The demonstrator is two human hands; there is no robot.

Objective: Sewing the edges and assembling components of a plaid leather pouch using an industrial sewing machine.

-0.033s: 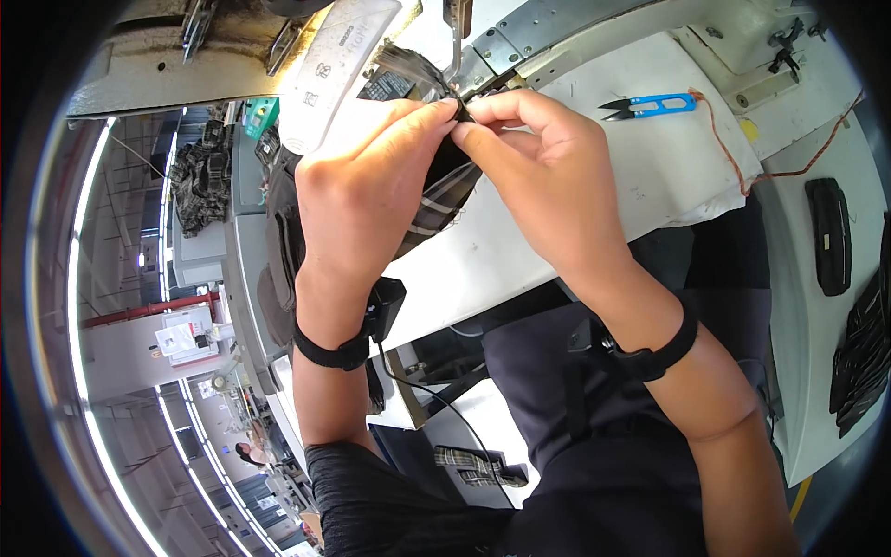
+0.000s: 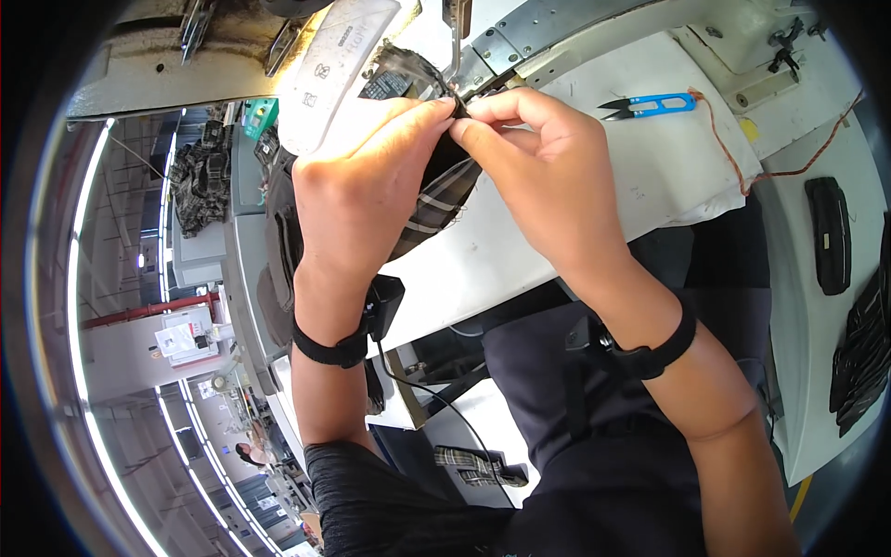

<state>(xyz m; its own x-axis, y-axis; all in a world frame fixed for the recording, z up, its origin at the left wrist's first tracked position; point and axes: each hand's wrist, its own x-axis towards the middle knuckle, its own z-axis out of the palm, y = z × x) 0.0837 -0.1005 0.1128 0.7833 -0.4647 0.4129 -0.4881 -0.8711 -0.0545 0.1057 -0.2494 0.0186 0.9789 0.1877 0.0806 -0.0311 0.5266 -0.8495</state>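
My left hand (image 2: 371,158) and my right hand (image 2: 548,158) meet at the sewing machine, fingertips almost touching. Both are closed in a pinch on the edge of a dark plaid cloth (image 2: 444,202). Part of that cloth hangs below the fingers over the white table, and some lies beyond them, close to the machine's metal foot (image 2: 454,67). The exact spot held is small and partly covered by the fingers. To the right of my right hand lie blue-handled thread snips (image 2: 664,105) with dark blades, tied to an orange-brown cord (image 2: 719,153).
A long translucent plastic piece (image 2: 334,79) stands beside my left hand under the machine head. A dark folded piece (image 2: 828,237) and a black cloth stack (image 2: 861,357) lie on the right-hand table. Plaid garments (image 2: 201,181) are heaped at far left.
My left hand and the hanging plaid cloth have shifted very slightly to the left. Both pinches stay closed at the same place.
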